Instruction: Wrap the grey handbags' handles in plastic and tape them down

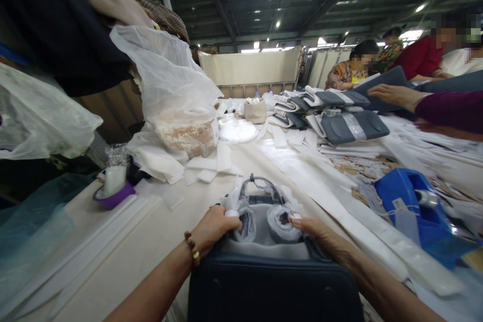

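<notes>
- Positioning of the work: the dark bag (pixel 273 287) stands at the near edge of the table (pixel 151 241), directly in front of the person, its opening facing up and showing a grey lining (pixel 262 219).
- Left hand (pixel 217 224): clamped on the left edge of the opening. The thumb lies over the edge, against the left wrapped roll (pixel 248 226); the other fingers are mostly hidden. A bead bracelet (pixel 192 249) encircles the wrist.
- Right hand (pixel 313 229): clamped on the right edge of the opening, thumb tip touching the white wrapping beside the right wrapped roll (pixel 281 225). The remaining fingers are hidden.
- Hand spacing: the hands are apart, with both rolls between them.
- Handle (pixel 268 181): arched at the far side of the opening.
- Left zone: a purple bowl (pixel 115 201) holds an upright clear-wrapped item (pixel 115 176). Beyond it, a translucent plastic sheet (pixel 166 70) rises above a cardboard box (pixel 192 136).
- Right zone: a blue tape dispenser (pixel 392 186) rests among paper scraps. Behind it lie stacked dark bags (pixel 335 128), near a co-worker's hand (pixel 394 94) extending from a purple sleeve (pixel 453 110).
</notes>
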The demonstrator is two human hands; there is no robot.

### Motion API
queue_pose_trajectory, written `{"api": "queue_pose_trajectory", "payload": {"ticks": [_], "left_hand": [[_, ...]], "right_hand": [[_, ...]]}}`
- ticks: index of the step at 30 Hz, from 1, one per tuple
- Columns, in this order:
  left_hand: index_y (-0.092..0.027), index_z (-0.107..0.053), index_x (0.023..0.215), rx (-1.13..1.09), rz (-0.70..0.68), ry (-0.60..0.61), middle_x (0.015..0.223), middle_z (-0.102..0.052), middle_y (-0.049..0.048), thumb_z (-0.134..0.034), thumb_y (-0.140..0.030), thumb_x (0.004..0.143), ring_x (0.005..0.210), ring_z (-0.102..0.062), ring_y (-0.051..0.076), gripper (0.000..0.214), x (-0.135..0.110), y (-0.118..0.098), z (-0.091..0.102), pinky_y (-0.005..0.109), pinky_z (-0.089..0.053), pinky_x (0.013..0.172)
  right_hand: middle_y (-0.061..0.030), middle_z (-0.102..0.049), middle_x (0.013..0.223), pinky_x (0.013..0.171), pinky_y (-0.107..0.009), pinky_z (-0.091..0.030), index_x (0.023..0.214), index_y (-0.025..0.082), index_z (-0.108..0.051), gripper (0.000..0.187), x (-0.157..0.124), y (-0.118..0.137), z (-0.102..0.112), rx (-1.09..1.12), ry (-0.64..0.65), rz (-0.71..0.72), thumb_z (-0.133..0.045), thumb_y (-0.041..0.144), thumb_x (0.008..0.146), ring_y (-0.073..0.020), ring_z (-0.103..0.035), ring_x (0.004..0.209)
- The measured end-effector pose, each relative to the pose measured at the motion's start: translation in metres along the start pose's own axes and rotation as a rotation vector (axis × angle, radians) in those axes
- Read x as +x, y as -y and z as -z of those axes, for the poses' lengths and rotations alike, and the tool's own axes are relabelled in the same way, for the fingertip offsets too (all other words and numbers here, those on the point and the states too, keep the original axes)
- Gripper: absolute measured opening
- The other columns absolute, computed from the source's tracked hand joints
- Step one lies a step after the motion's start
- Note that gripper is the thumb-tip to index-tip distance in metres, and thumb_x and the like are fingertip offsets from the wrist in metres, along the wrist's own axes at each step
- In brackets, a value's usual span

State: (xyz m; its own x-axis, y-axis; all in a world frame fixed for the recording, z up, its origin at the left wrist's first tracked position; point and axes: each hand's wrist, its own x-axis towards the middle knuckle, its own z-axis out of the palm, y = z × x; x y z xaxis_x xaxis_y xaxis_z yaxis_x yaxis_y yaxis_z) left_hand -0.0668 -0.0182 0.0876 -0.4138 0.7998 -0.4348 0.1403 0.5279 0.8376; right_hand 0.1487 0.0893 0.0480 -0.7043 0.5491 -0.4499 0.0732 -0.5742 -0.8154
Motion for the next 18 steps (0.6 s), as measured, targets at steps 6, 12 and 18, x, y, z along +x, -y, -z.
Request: {"api": "queue_pose_trajectory", "payload": {"ticks": [6,12,18], "left_hand": [[-0.014,-0.061,0.061,-0.453,0.036,0.15,0.061,-0.064,0.0028,-0.065,-0.036,0.049,0.063,-0.058,0.017,0.026,-0.006,0.008,-0.003,0.028,-0.047,0.067],[-0.01,-0.067,0.074,-0.614,0.1,0.245,0.066,-0.069,0.0064,-0.076,-0.033,0.053,0.067,-0.064,0.02,0.033,-0.007,0.012,-0.003,0.029,-0.05,0.069],[-0.01,-0.067,0.084,-0.522,-0.008,0.387,0.077,-0.069,0.0075,-0.074,-0.045,0.068,0.068,-0.063,0.017,0.039,-0.023,0.018,0.014,0.025,-0.048,0.063]], "right_hand": [[-0.0104,-0.072,0.081,0.09,-0.041,-0.045,0.092,0.01,-0.068,0.042,0.002,-0.002,0.012,0.081,0.077,-0.031,-0.072,0.043,0.066,-0.0273,-0.067,0.086],[-0.0083,-0.072,0.081,0.084,-0.036,-0.048,0.095,0.01,-0.069,0.04,-0.013,0.013,0.01,-0.001,0.138,-0.019,-0.072,0.041,0.069,-0.024,-0.067,0.08],[-0.0111,-0.067,0.108,0.09,-0.037,-0.045,0.125,0.014,-0.054,0.078,-0.045,0.021,0.025,-0.195,0.159,-0.006,-0.079,0.041,0.056,-0.0281,-0.062,0.1]]}}
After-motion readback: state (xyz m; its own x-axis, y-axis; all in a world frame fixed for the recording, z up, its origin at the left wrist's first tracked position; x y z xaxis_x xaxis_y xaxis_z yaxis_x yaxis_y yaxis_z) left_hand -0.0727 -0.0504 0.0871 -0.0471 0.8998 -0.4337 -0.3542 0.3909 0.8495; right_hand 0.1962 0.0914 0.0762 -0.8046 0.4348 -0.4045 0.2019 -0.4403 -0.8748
